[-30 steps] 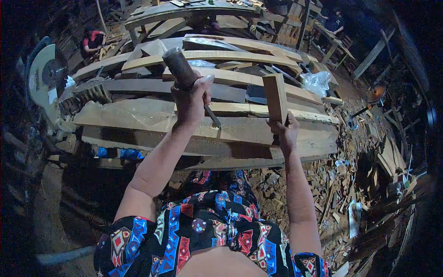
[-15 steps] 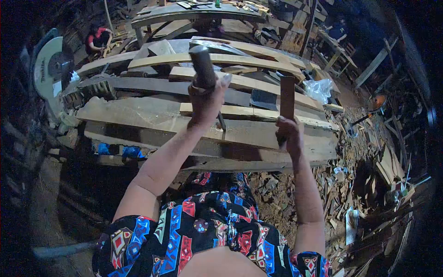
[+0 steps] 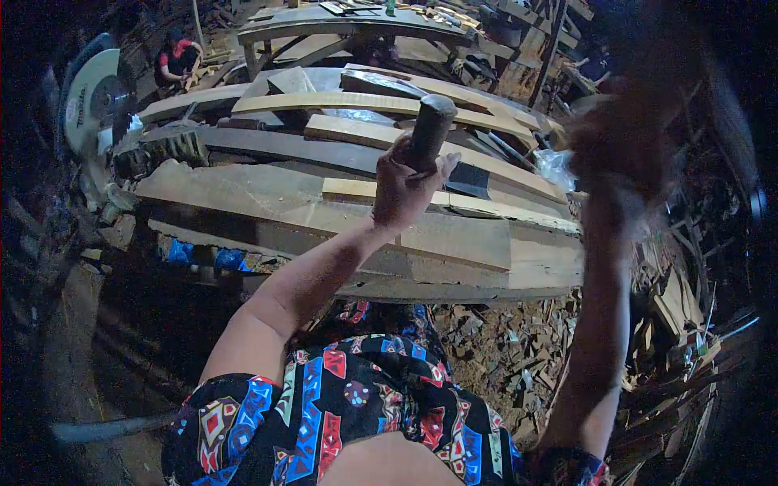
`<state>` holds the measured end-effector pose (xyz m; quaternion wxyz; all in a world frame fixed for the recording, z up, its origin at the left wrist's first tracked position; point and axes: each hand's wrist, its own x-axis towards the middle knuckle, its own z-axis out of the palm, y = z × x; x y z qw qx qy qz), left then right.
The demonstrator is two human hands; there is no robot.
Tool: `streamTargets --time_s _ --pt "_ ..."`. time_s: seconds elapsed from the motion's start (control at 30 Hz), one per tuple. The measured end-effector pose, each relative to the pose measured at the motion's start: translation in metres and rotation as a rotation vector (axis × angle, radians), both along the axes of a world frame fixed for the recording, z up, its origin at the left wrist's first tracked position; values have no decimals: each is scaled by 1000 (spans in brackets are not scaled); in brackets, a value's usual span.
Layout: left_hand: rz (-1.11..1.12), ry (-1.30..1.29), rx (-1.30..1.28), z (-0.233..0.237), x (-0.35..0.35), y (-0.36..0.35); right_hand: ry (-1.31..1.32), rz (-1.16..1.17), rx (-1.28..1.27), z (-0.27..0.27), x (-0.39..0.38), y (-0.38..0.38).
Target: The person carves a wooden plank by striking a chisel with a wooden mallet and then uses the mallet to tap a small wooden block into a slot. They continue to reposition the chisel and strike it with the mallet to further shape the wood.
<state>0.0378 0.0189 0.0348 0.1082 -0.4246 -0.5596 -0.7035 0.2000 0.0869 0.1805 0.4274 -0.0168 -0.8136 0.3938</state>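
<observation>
Far to the left of the grip, a pale round saw blade stands on edge at the end of the stack of rough wooden planks. Beyond it, a person in a red top crouches on the floor. Below and left of the grip, blue wrapped bundles lie tucked under the lowest plank. The left hand is closed tight around a dark, round-topped tool handle, fingers wrapped fully and thumb alongside. The handle stands nearly upright, leaning a little right, with its lower end hidden in the fist just over a light plank. Right of the grip, a clear plastic bag lies on the stack. Further right, the right hand is up high and smeared by blur; whether it is closed or holds anything cannot be told. Under it, wood offcuts litter the ground.
</observation>
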Motion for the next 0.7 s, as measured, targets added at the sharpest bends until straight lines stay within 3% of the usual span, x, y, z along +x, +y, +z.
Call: streamTargets --time_s 0.03,0.07,0.1,0.13,0.17,0.23,0.33,0.4,0.47,0.5,0.53,0.6,0.7 --pt "123 175 3 2 -3 2 -107 -198 177 -13 -7 5" --pt "245 353 5 4 -4 2 -246 -10 188 -7 -14 7" --pt "121 194 20 -1 -6 3 -393 173 185 -1 -21 10" --pt "0 31 43 -7 -9 8 -436 163 186 12 -18 16" --pt "-118 -140 60 -13 -10 9 -380 28 194 26 -12 23" --pt "-112 -147 26 -3 -3 1 -175 -335 252 56 4 47" --pt "-138 -125 44 1 5 0 141 -650 615 53 20 50" --pt "-156 -90 75 0 5 2 84 -487 447 19 8 41" --pt "-164 -45 109 -3 1 6 -239 117 70 -16 -19 24" --pt "368 559 -98 5 -1 2 -372 106 46 -4 -20 24" --pt "181 359 -37 3 -1 4 -509 93 32 8 -22 23" --pt "-173 -67 81 -7 -2 8 -455 -129 304 37 -7 31" --pt "-221 -80 76 -5 2 7 -149 -672 766 57 30 74"
